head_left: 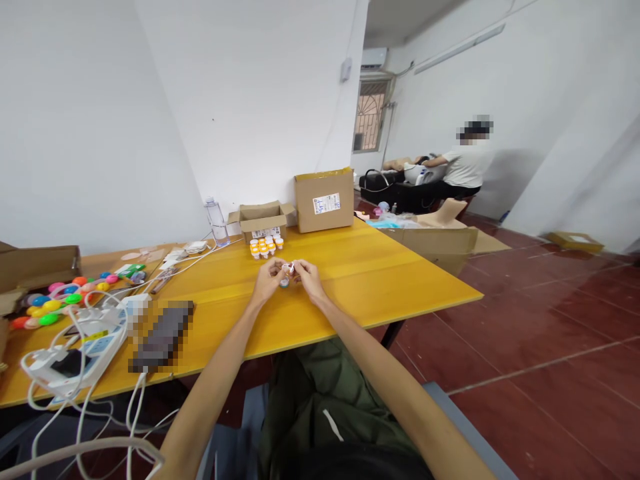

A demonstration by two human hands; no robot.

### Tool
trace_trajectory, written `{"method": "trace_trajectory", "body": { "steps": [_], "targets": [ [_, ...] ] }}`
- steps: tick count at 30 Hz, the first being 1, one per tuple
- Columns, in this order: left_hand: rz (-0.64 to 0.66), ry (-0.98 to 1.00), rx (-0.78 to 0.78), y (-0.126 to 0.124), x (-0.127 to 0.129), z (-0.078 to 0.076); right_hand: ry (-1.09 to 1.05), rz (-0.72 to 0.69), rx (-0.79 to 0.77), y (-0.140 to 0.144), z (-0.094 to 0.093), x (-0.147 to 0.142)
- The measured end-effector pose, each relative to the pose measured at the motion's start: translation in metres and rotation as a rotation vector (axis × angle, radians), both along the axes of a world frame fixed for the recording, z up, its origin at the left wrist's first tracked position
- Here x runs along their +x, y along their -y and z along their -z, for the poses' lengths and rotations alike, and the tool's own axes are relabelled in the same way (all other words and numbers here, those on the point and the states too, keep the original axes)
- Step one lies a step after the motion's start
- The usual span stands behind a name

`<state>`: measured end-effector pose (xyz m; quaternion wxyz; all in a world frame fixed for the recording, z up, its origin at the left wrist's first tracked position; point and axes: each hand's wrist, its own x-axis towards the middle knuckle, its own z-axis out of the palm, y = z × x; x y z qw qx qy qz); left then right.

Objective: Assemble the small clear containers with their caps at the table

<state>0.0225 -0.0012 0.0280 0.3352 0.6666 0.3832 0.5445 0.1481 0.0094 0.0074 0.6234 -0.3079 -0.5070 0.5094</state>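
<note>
Over the bench (400, 273), I have the left hand (270, 275) and right hand (308, 277) pinching a small white-and-red piece (291, 268), fingers nearly together. Just below it shows a jar (285, 283); beyond, orange-lidded jars (264, 249) cluster before an open box (265, 219).

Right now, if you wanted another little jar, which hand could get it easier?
Probably the left hand: the jars stand just beyond it, while the right hand is farther off. Both seem to be pinching a small white thing, though.
</note>
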Motion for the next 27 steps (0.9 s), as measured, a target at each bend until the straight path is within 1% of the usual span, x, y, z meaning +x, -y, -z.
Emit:
{"method": "trace_trajectory", "body": {
  "steps": [11,23,27],
  "targets": [
    [-0.047,-0.075,0.069,0.003,0.002,-0.002,-0.012,-0.01,-0.009,0.0,0.0,0.001],
    [-0.092,-0.022,0.037,-0.006,-0.004,0.005,-0.087,0.041,-0.017,-0.005,0.004,0.002],
    [-0.117,0.011,0.025,-0.013,-0.009,0.008,-0.127,0.032,-0.035,-0.005,0.003,0.002]
  ]
}}
